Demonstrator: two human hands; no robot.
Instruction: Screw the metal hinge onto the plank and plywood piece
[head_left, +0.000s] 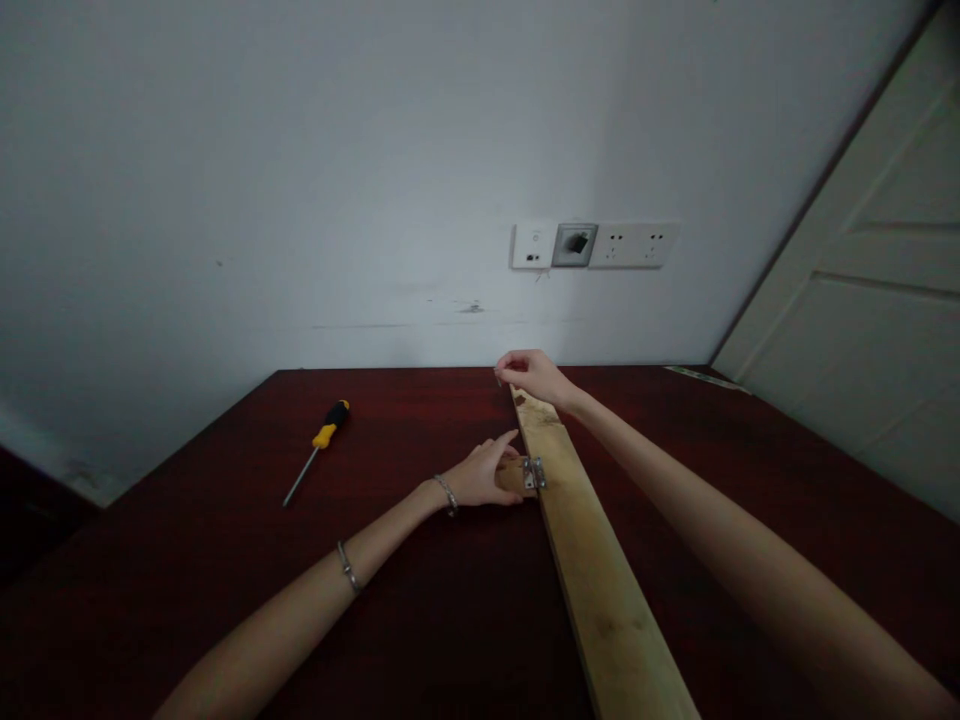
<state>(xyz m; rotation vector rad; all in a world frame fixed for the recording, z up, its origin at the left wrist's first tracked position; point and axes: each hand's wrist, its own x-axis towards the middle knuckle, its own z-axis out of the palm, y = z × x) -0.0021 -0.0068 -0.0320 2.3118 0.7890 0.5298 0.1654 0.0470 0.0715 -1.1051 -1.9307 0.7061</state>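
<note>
A long wooden board [592, 540] lies on the dark red table, running from the near edge toward the wall. Against its left side sits a small wooden block [511, 476], with a metal hinge [534, 473] lying across the joint between the two. My left hand [480, 474] is closed around the block, thumb on the near side and fingers on the far side. Above the board's far end, my right hand [532, 376] is pinched; a tiny thin thing shows at its fingertips, too small to name.
A screwdriver [324, 437] with a yellow and black handle lies to the left on the table [420, 600]. Sockets [626, 245] are set in the wall behind. A thin strip [706, 379] lies at the far right edge, near a white door [862, 330].
</note>
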